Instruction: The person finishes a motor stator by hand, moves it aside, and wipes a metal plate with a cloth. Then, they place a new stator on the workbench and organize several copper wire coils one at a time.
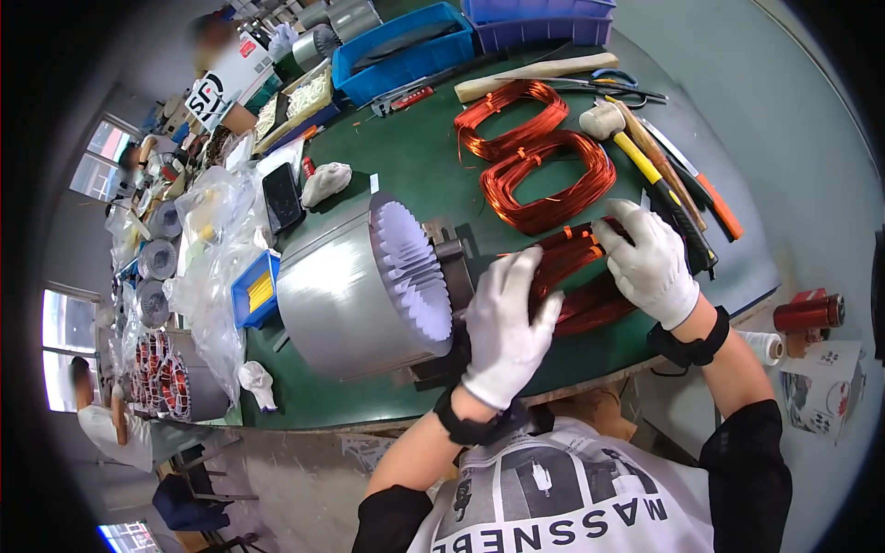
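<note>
White gloves cover both of my hands. My left hand (505,324) grips the left end of a copper wire coil (556,270), its thumb and fingers bent round the strands. At the coil's other end my right hand (650,264) has its fingers curled onto the wire, close to an orange tie. More dark red wire (597,304) lies beneath, partly covered by my hands. Left of my left hand, a grey metal stator (336,288) rests on its side, with white slot liners (412,267) fanned around its open end.
Beyond my hands lie two copper coils (546,182). A mallet (604,121), a yellow-and-black hammer (666,189) and scissors (616,83) are at the right. Blue bins (403,53) stand far back. Left are a phone (282,197), a small blue tray (255,289) and plastic bags (214,240).
</note>
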